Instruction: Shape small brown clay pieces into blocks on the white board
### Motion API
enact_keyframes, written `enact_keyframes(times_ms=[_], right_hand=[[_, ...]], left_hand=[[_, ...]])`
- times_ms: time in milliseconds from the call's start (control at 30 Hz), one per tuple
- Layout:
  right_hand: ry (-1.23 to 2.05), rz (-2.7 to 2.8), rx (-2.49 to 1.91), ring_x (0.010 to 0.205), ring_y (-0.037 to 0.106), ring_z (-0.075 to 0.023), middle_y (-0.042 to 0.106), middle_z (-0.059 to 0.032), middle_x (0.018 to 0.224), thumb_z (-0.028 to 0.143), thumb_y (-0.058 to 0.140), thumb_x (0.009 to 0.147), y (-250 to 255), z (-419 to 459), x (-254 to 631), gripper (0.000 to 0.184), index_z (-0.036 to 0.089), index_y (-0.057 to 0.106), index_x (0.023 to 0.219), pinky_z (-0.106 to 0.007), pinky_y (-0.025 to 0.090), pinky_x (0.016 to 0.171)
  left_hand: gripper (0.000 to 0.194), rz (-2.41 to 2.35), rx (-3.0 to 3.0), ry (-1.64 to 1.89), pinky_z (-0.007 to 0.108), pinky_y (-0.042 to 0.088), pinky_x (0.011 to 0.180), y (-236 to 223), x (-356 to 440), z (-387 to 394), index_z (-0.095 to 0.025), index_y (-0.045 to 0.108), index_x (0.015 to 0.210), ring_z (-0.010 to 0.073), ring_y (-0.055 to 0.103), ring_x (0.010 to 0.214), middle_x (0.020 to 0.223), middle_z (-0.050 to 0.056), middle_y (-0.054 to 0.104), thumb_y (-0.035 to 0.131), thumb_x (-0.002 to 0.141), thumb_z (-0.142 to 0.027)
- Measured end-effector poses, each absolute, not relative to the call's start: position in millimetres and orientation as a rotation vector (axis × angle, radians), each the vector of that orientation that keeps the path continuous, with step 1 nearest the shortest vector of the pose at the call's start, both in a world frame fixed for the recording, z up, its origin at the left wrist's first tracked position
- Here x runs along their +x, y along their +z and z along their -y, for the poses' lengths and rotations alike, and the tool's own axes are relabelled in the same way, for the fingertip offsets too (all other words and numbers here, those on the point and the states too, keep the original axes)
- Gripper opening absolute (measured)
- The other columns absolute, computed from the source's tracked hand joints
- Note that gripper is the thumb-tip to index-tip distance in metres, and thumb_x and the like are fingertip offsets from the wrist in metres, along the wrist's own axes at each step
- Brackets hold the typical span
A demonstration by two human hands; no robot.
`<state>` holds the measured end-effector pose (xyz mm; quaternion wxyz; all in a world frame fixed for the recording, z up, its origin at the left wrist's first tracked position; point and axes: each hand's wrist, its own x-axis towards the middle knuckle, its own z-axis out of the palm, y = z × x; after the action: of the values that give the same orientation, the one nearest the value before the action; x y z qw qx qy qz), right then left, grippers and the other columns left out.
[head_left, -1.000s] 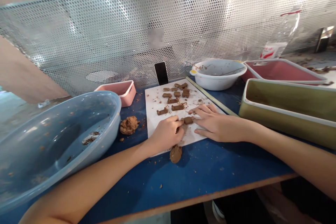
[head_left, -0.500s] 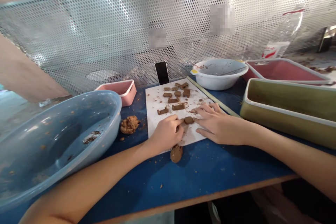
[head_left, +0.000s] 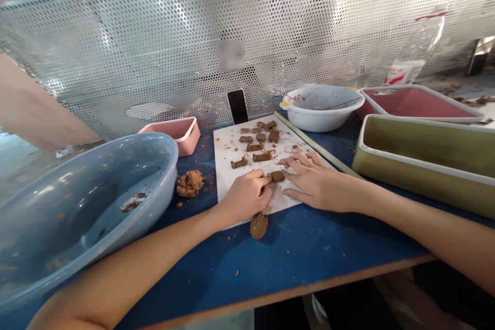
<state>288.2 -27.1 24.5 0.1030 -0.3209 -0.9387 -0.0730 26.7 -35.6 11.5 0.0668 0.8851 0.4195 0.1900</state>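
A small oval lump of brown clay (head_left: pixel 277 176) lies on the white sheet (head_left: pixel 228 183) between my two hands. My left hand (head_left: pixel 247 193) is closed, its fingers curled in and the index fingertip against the lump's left end. Whatever is inside those fingers is hidden. My right hand (head_left: pixel 315 180) rests with fingers spread, one fingertip touching the lump's right end. Just below my left hand, a rounded brown clay piece (head_left: pixel 259 226) lies at the sheet's near edge. Farther up the sheet are several shaped clay pieces, among them a bone-like one (head_left: pixel 262 156).
Left stand a large blue basin (head_left: pixel 164 206), a rough clay lump (head_left: pixel 191 183) and a small pink box (head_left: pixel 188 136). A phone (head_left: pixel 237 106) leans behind the sheet. On the right are a stick (head_left: pixel 317 143), a white basin (head_left: pixel 320 119), a pink tray (head_left: pixel 425 103) and a green planter (head_left: pixel 417 172).
The right hand has shifted very slightly left, its fingertips closer over the small clay lump. The left hand stays in place against the lump; the view has moved slightly.
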Motion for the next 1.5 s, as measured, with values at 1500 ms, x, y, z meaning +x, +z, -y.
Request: enact_keyframes(times_ms=[1500], right_hand=[[-0.347,2.700,-0.837,0.133,0.054,-0.0410,0.070,-0.0199,0.134,0.043,0.051,0.115,33,26,285,0.040,0.020,0.084,0.109,-0.064,0.041,0.110]], left_hand=[[0.029,-1.198,2.577,0.697,0.034,0.055,0.079,10,24,36,-0.017,0.084,0.094,0.0209,0.068,0.081,0.083,0.006,0.064,0.056,0.099,-0.010]])
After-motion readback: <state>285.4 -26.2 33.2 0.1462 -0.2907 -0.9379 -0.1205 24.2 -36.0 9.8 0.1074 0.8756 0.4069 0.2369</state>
